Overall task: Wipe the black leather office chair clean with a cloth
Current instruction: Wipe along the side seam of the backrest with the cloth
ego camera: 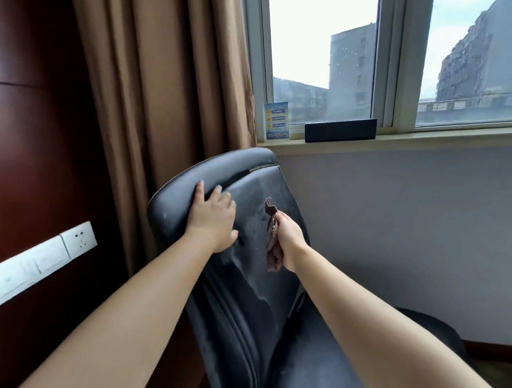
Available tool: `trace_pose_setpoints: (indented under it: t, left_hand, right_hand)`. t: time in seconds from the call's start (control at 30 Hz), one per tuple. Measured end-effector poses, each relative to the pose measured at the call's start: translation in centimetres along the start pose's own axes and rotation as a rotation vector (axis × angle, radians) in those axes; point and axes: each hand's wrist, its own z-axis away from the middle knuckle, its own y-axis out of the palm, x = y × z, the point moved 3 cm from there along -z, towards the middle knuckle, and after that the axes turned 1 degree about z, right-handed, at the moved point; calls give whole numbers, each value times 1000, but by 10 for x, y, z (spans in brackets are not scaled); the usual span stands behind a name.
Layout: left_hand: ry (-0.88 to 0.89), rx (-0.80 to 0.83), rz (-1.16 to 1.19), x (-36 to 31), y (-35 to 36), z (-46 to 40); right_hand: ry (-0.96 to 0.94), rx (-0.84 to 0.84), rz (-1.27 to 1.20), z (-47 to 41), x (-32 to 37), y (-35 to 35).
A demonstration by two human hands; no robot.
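The right hand [289,236] is clenched around a bunched brown cloth [271,234], one tail of it curling up above the knuckles, the rest hanging below the fist against the chair's backrest. The left hand [212,219] lies flat with fingers spread over the upper left of the backrest, fingertips reaching the padded headrest roll; it holds nothing.

The black leather office chair [253,296] stands close in front, its back toward the person, the leather dull with a greyish, dusty film and creased in long folds. Behind it hangs a brown curtain [156,95], and to the left a dark wood wall panel [26,145] carries a white strip of switches and a socket [40,259]. Over the pale wall a window sill [422,138] holds a small blue printed card [276,121] and a long black box [340,130]; grey buildings show through the window [345,58].

The card's print is too small to read. The chair's seat and base are cut off below.
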Motion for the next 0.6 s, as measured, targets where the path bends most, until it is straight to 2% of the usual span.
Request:
trace_pose_setpoints:
  t: [0.3, 0.43, 0.6]
  left_hand:
    - [-108, -96, 36, -31, 19, 88]
    - [-175, -17, 46, -50, 39, 112]
    - [-163, 70, 42, -60, 50, 118]
  right_hand:
    - [62, -17, -79, 70, -25, -23]
    - [51, -29, -15, 93, -43, -33]
    - [75, -47, 39, 102, -65, -42]
